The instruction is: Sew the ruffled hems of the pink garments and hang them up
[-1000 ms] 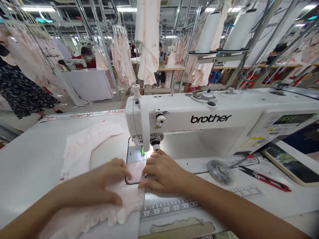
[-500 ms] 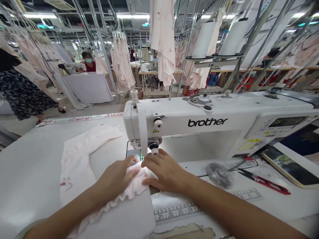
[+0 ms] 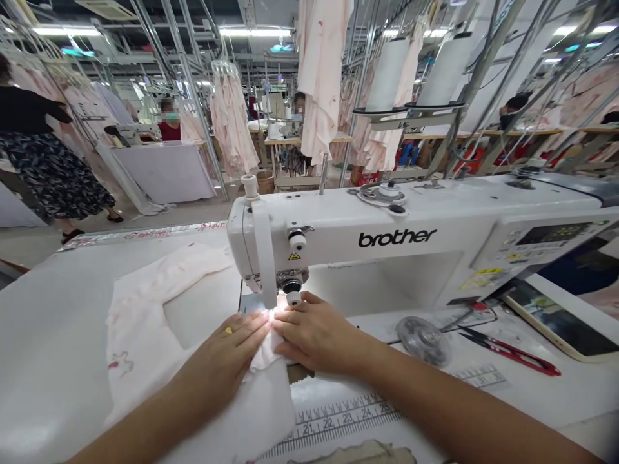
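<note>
Lying under the needle end, pale pink fabric (image 3: 268, 354) sits beneath the left hand (image 3: 232, 345) and right hand (image 3: 316, 332), fingertips nearly meeting; whether either pinches it, I cannot tell. The sewing machine (image 3: 338, 212) reads "brother", a ruler strip (image 3: 345, 419) 21–25; the machine's throat (image 3: 387, 283) gapes rightward; two thread cones (image 3: 387, 76) stand behind

In front of the sewing machine (image 3: 338, 216), the left hand (image 3: 229, 354), previously with thumb and fingers parted, now lays its fingers together and covers most of the pink fabric's (image 3: 265, 356) previously exposed ruffle.
</note>
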`<state>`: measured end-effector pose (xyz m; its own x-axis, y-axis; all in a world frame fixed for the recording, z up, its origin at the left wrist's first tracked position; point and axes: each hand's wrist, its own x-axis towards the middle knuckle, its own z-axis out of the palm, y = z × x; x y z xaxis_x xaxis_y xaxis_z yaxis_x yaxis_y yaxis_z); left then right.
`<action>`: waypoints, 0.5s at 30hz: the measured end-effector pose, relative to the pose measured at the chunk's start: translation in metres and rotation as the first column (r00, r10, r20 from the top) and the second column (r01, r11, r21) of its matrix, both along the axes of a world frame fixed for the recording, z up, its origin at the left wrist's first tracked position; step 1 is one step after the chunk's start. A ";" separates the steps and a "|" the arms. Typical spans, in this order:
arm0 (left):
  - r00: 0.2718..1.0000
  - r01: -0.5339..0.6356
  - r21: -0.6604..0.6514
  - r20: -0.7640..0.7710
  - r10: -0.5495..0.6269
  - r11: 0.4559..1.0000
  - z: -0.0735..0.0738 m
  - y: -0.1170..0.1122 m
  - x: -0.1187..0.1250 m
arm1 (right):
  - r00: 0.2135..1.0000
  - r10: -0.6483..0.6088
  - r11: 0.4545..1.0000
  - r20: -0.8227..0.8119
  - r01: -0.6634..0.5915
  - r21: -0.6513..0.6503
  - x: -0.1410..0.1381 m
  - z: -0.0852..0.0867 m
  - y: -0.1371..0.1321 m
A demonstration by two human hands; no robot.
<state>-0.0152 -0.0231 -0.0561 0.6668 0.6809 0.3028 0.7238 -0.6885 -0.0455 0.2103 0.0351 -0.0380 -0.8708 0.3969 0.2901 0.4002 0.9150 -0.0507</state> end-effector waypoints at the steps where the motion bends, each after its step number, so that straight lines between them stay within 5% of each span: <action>1: 1.000 0.011 -0.014 0.002 -0.011 1.000 0.000 0.004 -0.002 | 1.000 -0.009 1.000 -0.007 0.009 0.000 0.000 -0.001 0.001; 15: 0.990 0.131 -0.160 -0.031 -0.138 0.978 0.013 0.029 -0.022 | 0.997 0.069 0.993 -0.043 -0.064 0.103 0.001 -0.003 0.004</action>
<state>-0.0373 0.0060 -0.0431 0.7651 0.6212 0.1694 0.6240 -0.7802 0.0428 0.2118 0.0396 -0.0411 -0.8790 0.3051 0.3664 0.3375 0.9410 0.0262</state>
